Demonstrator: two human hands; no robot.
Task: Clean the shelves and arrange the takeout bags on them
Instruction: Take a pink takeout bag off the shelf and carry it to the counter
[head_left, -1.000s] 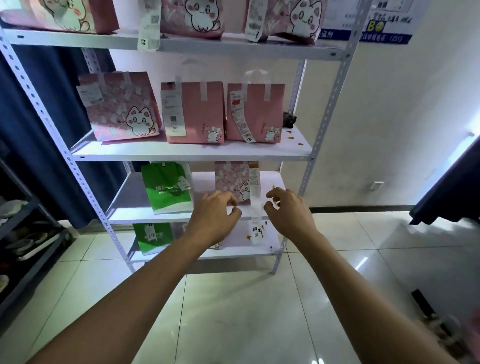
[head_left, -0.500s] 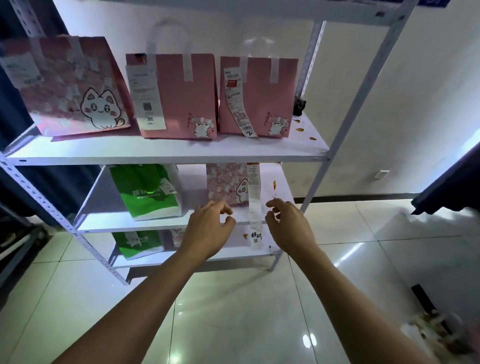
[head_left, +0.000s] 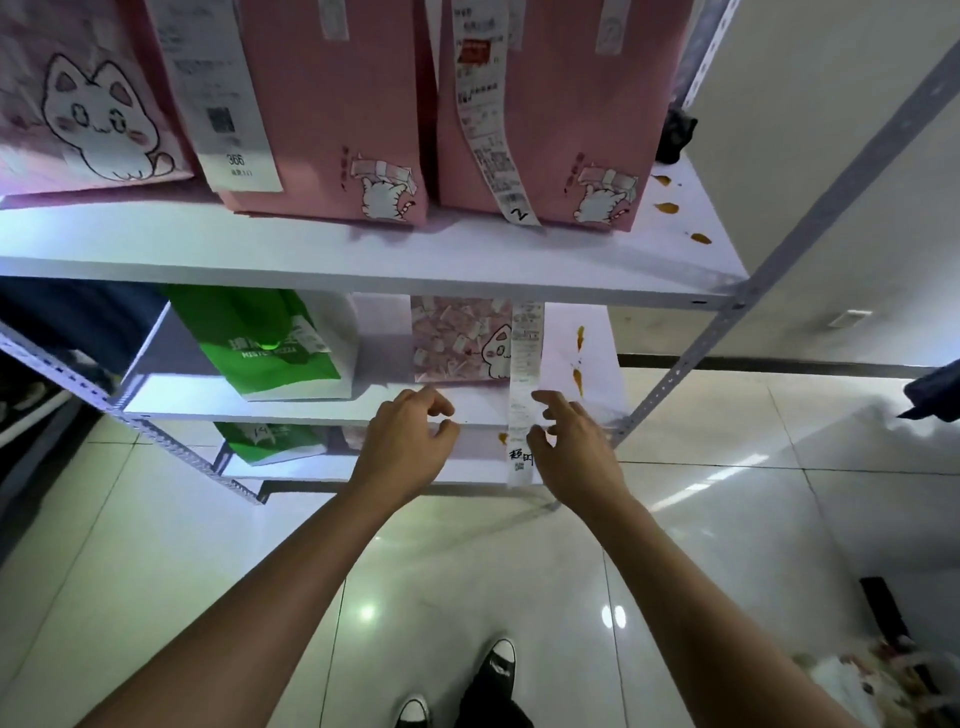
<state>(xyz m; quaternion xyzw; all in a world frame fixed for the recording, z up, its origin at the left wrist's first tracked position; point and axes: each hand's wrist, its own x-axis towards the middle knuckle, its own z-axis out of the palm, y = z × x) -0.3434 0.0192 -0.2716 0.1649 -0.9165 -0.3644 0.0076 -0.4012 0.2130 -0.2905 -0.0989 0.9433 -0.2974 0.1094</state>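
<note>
A white metal shelf unit stands before me. On its lower shelf (head_left: 291, 408) sit a green takeout bag (head_left: 270, 345) and a small pink cat-print bag (head_left: 460, 338) with a long receipt (head_left: 523, 395) hanging over the edge. My left hand (head_left: 410, 441) and my right hand (head_left: 574, 447) hover at that shelf's front edge, either side of the receipt, fingers apart and holding nothing. The shelf above (head_left: 363, 249) carries three pink bags: one large cat-print (head_left: 88, 104), two plain pink (head_left: 332, 114) (head_left: 566, 114).
Orange stains dot the upper shelf's right end (head_left: 667, 208) and the lower shelf (head_left: 579, 358). Another green bag (head_left: 270, 441) sits on the bottom shelf. A dark object (head_left: 675, 132) lies at the upper shelf's back right. Glossy tiled floor below, my shoes (head_left: 498, 670) visible.
My view has moved closer to the shelves and lower. Both hands have stayed near the lower shelf's front edge beside the hanging receipt, fingers spreading slightly.
</note>
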